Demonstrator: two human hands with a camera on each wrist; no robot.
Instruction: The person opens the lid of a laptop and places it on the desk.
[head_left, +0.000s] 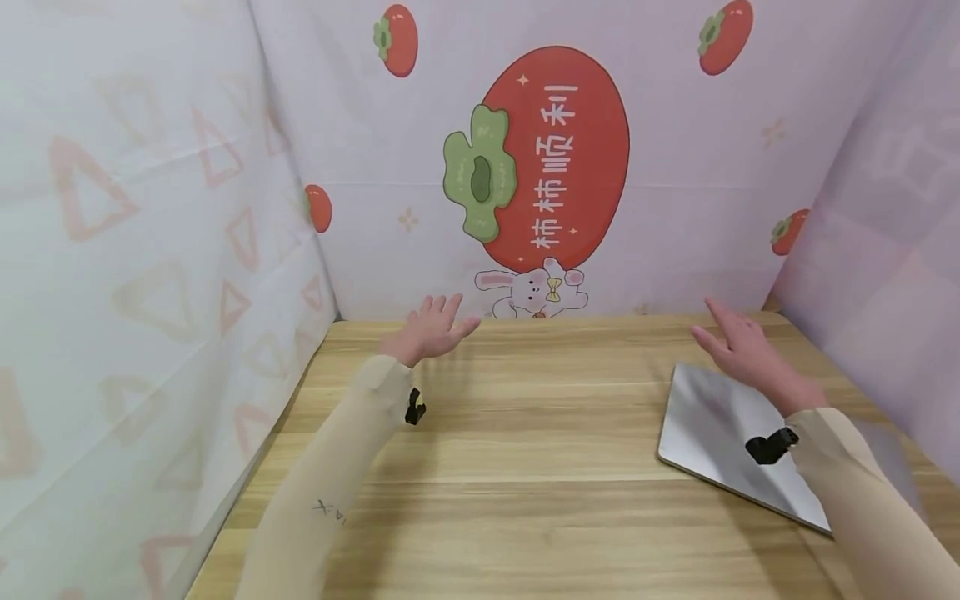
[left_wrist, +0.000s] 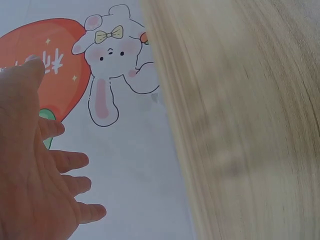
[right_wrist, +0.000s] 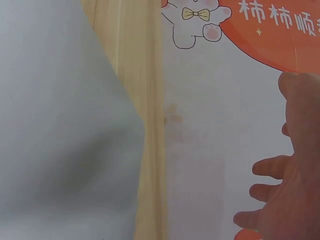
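A closed silver laptop (head_left: 716, 425) lies at an angle on the right side of the wooden table; part of it is hidden under the right forearm. Above its far edge hovers my right hand (head_left: 750, 354), fingers extended and holding nothing. Over the far left part of the table my left hand (head_left: 431, 329) is raised, fingers spread, with nothing in it. The left wrist view shows the left hand (left_wrist: 37, 165) apart from the tabletop. In the right wrist view the laptop's smooth surface (right_wrist: 55, 115) fills the left side, away from the right hand (right_wrist: 290, 180).
The wood-grain table (head_left: 525, 467) meets a cloth backdrop (head_left: 360, 150) printed with persimmons and a rabbit. Cloth walls stand along the left (head_left: 150, 250) and right (head_left: 892, 233) sides. Small black devices sit on both wrists.
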